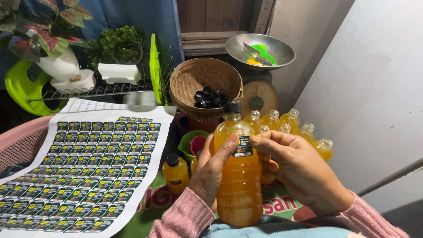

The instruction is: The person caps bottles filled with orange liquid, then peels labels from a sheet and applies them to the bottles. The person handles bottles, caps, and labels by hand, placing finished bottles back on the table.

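Observation:
A clear plastic bottle [240, 180] of orange liquid with a black cap stands upright in front of me. My left hand [211, 169] grips its left side, thumb laid across the front. My right hand [299, 169] holds the right side, fingers pressing a small dark label [243, 146] onto the bottle's upper front. A large white sheet of matching dark stickers [83, 167] lies to the left. Another capped orange bottle [175, 173] stands just left of my left hand.
Several uncapped orange bottles [291, 121] stand behind my hands by the white wall. A woven basket [198, 79] holds black caps. A metal bowl [260, 49] sits on a scale behind it. Plants, a wire rack and a pink basket [22, 141] are at left.

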